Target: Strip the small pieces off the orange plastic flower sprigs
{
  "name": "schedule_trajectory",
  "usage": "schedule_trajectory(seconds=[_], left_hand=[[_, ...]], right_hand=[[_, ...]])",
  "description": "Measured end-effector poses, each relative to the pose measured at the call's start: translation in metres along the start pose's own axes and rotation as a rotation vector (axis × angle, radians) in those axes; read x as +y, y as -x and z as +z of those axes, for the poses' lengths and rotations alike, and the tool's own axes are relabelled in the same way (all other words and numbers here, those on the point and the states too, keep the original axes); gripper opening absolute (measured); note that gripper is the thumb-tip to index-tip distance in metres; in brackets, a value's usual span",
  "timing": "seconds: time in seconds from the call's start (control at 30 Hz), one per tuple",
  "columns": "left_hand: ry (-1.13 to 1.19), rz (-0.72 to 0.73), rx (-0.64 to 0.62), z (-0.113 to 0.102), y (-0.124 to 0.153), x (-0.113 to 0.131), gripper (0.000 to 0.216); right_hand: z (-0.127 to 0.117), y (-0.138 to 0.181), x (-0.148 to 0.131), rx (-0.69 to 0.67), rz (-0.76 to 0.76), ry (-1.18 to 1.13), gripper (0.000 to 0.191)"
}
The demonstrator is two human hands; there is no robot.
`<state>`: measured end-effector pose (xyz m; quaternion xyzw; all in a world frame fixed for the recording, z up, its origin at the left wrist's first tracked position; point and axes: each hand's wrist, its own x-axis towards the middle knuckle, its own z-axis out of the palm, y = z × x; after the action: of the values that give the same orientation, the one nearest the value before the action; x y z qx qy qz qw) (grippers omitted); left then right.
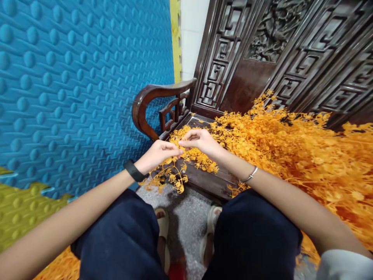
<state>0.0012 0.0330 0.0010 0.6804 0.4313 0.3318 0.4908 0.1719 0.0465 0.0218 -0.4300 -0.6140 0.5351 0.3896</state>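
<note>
On the dark carved wooden bench [204, 177] there's a heap of frilly orange plastic-looking sprigs [262, 136], cut off at right. Bare left hand [159, 154] has fingertips together, anything pinched too tiny to see; bare right hand [204, 143], honestly can't tell.

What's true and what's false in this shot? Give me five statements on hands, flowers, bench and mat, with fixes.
1. The left hand and right hand are close together. True.
2. Orange flowers lie on the dark wooden bench. True.
3. The right wrist is bare of jewellery. False: a silver bracelet circles it.
4. A dark band is on the left wrist. True.
5. The large mat at upper left is red. False: that mat is blue.
</note>
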Motion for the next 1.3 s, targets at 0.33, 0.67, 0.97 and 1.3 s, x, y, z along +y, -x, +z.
schedule_trajectory(seconds=[0.33,0.67,0.97,1.3], left_hand=[[0.058,-0.114,0.144,0.007,0.003,0.010,0.021],[0.361,-0.219,0.285,0.007,-0.012,0.010,0.018],[0.651,-0.232,0.197,0.007,-0.020,0.006,0.022],[0.621,-0.226,0.239,0.010,-0.021,0.007,0.024]], right_hand=[[0.010,-0.018,0.012,0.292,0.037,0.017,0.020],[0.020,-0.048,0.014,0.484,-0.022,0.058,0.019],[0.017,-0.075,0.019,0.621,-0.057,0.195,0.014],[0.024,-0.087,0.018,0.640,-0.060,0.274,0.018]])
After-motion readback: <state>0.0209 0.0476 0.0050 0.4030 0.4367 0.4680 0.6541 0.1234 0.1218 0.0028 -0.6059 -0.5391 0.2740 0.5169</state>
